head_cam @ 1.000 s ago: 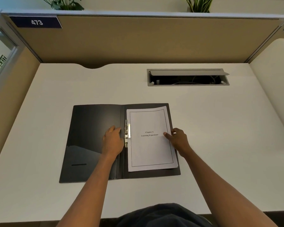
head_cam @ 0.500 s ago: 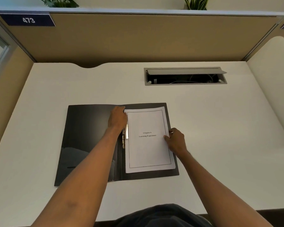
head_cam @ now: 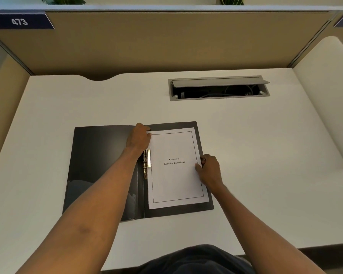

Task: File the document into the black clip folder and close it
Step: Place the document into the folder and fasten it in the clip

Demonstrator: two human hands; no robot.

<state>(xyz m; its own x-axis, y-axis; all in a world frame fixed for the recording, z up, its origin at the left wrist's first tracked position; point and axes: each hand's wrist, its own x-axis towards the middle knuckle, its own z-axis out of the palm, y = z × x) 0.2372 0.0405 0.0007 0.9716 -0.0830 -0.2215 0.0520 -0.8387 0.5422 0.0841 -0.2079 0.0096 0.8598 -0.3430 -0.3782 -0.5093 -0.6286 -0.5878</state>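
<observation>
The black clip folder (head_cam: 101, 165) lies open on the white desk. A white document (head_cam: 176, 175) titled "Chapter 6 Learning Experience" rests on the folder's right half, its left edge against the metal clip (head_cam: 147, 165) at the spine. My left hand (head_cam: 139, 138) grips the document's top left corner, fingers curled on the edge. My right hand (head_cam: 209, 169) pinches the middle of the document's right edge. My left forearm covers part of the spine and the clip.
The white desk (head_cam: 265, 155) has an open grey cable tray (head_cam: 218, 89) at the back right. Tan partition walls (head_cam: 166, 40) close off the back and sides; a label reads 473. A notch cuts the desk's back edge at left.
My left hand moved from beside the clip up to the document's top left corner. My right hand stayed on the right edge. The document shifted slightly left, toward the clip.
</observation>
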